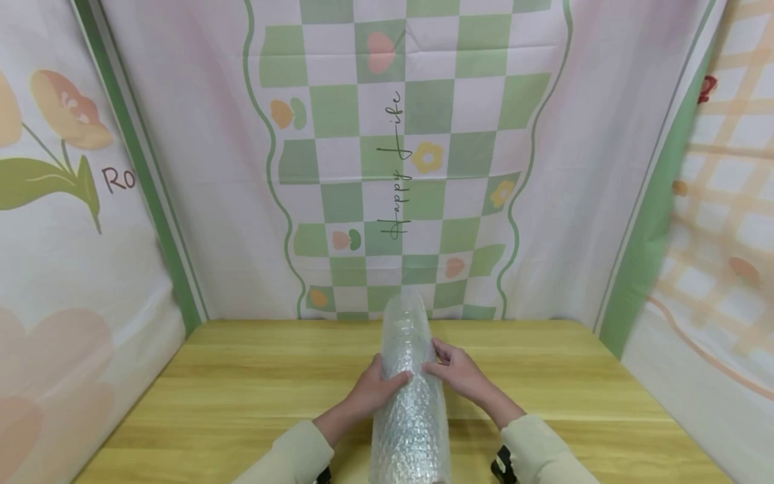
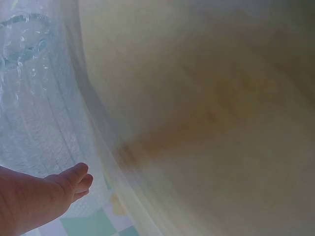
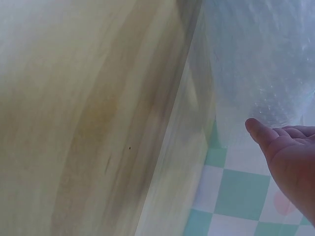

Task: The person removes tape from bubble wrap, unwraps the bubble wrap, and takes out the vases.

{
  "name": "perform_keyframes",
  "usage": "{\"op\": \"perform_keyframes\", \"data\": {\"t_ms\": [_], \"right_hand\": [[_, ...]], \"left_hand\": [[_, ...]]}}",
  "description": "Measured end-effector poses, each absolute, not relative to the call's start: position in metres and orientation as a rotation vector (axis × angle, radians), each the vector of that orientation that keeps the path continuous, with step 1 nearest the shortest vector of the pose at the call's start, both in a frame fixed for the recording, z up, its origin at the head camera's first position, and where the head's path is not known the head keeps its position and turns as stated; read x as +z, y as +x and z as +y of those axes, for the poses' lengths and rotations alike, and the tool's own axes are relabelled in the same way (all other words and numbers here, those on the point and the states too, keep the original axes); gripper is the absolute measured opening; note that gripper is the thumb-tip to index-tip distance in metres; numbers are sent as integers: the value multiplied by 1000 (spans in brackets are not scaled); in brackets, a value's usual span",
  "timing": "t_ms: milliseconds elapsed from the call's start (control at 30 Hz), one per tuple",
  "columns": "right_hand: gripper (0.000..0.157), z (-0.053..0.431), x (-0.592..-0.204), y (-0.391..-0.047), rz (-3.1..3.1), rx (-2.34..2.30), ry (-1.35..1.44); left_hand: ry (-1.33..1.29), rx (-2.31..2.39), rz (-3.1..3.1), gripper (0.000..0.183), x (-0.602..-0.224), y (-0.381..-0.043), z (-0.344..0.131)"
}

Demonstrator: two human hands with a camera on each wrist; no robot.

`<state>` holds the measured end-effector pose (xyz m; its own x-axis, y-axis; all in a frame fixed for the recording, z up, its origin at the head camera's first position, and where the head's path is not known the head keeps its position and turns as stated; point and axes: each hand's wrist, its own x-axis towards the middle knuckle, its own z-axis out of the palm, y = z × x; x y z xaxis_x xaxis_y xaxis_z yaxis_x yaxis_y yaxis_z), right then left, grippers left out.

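Note:
A long roll of clear bubble wrap (image 1: 414, 417) runs lengthwise from the table's near side, its far end overlapping the back cloth in the head view. My left hand (image 1: 376, 388) holds it from the left, thumb laid across the top and fingers hidden down its side. On the opposite side my right hand (image 1: 462, 371) grips the roll with its thumb at the upper surface and its fingers along the right side. The left wrist view shows the left hand (image 2: 54, 196) against the shiny plastic. In the right wrist view, the right hand (image 3: 290, 152) is at the wrap's edge.
Beneath the roll is a wood-grain table (image 1: 260, 376). A green-and-white checked cloth (image 1: 338, 111) hangs behind it, with printed curtains on the left (image 1: 72, 269) and right (image 1: 719, 269). Black wrist devices (image 1: 503, 465) show under the sleeves.

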<state>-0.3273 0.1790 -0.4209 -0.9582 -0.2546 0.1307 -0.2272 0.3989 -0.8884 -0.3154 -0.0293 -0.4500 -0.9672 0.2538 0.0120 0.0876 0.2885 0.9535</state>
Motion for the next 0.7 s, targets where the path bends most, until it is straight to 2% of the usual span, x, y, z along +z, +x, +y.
{"op": "perform_keyframes", "data": {"t_ms": [700], "right_hand": [[65, 178, -421, -326, 2682, -1597, -447]], "left_hand": [[340, 1800, 2360, 94, -451, -316, -29]]}}
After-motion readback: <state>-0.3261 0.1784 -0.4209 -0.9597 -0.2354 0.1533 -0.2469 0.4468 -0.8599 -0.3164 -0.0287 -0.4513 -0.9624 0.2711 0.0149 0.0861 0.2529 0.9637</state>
